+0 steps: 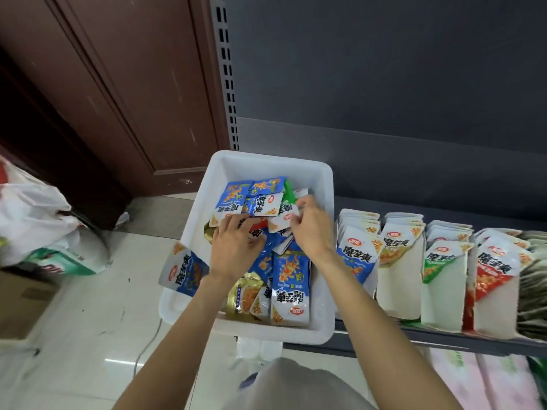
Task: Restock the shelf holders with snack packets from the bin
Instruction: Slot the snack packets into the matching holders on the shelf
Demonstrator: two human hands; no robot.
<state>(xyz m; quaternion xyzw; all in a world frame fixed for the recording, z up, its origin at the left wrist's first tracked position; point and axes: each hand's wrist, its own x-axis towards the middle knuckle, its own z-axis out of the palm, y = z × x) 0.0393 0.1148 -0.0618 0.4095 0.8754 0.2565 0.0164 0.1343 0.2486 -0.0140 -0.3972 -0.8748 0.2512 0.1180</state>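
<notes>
1. Our forearms reach down into the white bin (322, 184).
2. Our right hand (310, 229) pinches a white-edged packet (281, 221) between its fingertips; our left hand (233, 247) presses curled fingers on the snack packets (290, 288).
3. Open room shows along the bin's far wall.
4. One blue packet (185, 269) hangs over the left rim; the shelf holders (399, 279) stand just right.

Left hand (236, 244) covering the packets beneath it in the bin (322, 184); fingertips buried, grip unclear. Right hand (310, 229) pinching at a small white packet (279, 221), mostly hidden by fingers. Bin's near left corner masked by the left forearm. Rightmost holder (532, 279) cut by the frame edge and blurred. Bag (32, 214) at left cropped. Small print on packets unreadable.
</notes>
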